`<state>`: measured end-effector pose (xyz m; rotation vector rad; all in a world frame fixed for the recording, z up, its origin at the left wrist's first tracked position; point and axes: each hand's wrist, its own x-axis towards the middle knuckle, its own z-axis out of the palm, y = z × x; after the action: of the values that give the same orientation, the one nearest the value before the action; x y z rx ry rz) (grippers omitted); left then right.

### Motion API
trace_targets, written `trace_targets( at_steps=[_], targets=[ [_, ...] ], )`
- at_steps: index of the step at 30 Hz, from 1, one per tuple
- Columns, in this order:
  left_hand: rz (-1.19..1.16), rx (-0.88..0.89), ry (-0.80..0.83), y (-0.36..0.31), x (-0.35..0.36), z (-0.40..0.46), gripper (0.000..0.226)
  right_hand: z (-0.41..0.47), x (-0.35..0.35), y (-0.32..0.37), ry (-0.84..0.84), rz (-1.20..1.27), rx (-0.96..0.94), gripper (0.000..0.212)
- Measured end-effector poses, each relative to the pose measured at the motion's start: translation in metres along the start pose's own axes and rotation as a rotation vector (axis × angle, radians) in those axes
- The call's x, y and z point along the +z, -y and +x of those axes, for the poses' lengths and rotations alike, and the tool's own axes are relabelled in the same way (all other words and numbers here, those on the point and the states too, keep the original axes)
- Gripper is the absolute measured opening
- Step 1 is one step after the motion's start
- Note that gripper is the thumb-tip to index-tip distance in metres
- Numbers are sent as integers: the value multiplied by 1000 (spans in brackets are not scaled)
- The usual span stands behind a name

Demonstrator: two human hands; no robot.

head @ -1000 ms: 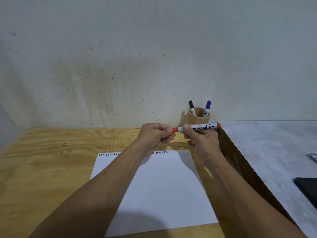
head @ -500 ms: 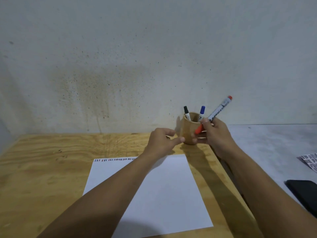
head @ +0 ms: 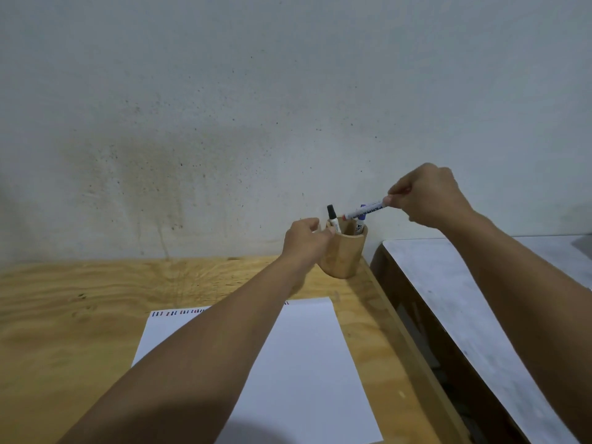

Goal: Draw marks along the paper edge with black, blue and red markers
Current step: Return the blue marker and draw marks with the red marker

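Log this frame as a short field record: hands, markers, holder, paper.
right hand: pinches the red marker by its rear end, capped tip angled toward the holder mouth
left hand: steadies the wooden holder
black marker: in holder
blue marker: in holder, partly hidden
paper: coloured marks along far edge

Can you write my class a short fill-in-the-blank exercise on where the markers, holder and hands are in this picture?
1. The right hand holds the red marker above the wooden ____.
2. The marker standing at the holder's left side has a ____ cap.
3. The left hand rests against the holder's ____ side.
4. Coloured marks run along the paper's ____ edge.

Missing words: holder; black; left; far
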<state>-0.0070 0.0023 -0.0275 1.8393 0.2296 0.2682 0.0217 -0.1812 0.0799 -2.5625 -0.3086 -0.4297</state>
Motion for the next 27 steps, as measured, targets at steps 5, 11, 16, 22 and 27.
trace_targets(
  at_steps=[5, 11, 16, 22, 27],
  targets=[
    [-11, -9, 15, 0, 9, 5, 31, 21, 18, 10, 83, -103, -73, 17],
    [-108, -50, -23, 9, 17, 9, 15, 38, 40, 14, 106, -155, -150, 32],
    [-185, -87, 19, 10, 17, 11, 19, 41, 55, 11, 74, -30, -129, 32],
    [-222, -104, 23, 11, 14, 14, 33, 38, 74, 4, 8, 0, -91, 19],
    [-229, -118, 26, 12, 13, 14, 51, 35, 84, -3, -5, 25, -62, 12]
  ],
)
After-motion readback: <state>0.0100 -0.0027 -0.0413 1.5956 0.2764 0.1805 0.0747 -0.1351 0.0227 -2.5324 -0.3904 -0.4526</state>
